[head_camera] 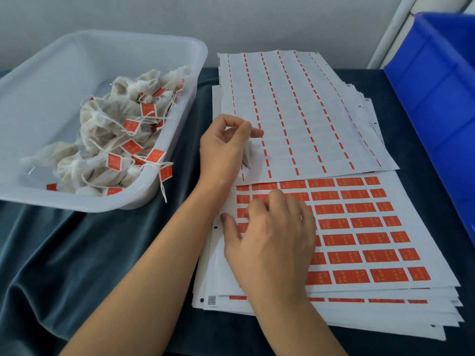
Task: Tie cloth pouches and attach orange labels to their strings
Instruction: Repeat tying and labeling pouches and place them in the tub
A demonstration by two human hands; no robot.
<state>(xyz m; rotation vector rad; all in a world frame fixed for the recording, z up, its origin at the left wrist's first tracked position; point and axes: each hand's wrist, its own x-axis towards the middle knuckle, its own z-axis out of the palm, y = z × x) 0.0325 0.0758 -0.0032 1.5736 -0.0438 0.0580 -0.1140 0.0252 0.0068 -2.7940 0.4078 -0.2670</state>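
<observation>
My left hand [226, 147] holds a small white cloth pouch [249, 154] over a used label sheet [303, 116], with the pouch string pinched between thumb and fingers. My right hand [270, 232] rests on the top sheet of orange labels [359, 224], its fingertips curled on the labels near the sheet's upper left. A clear plastic tub [30, 80] at the left holds several tied pouches [115, 140] that carry orange labels on their strings.
A blue plastic crate [442, 80] stands at the right edge. The label sheets lie in a thick stack [385, 314] on a dark teal cloth [90, 258] that covers the table. A pale wall rises behind.
</observation>
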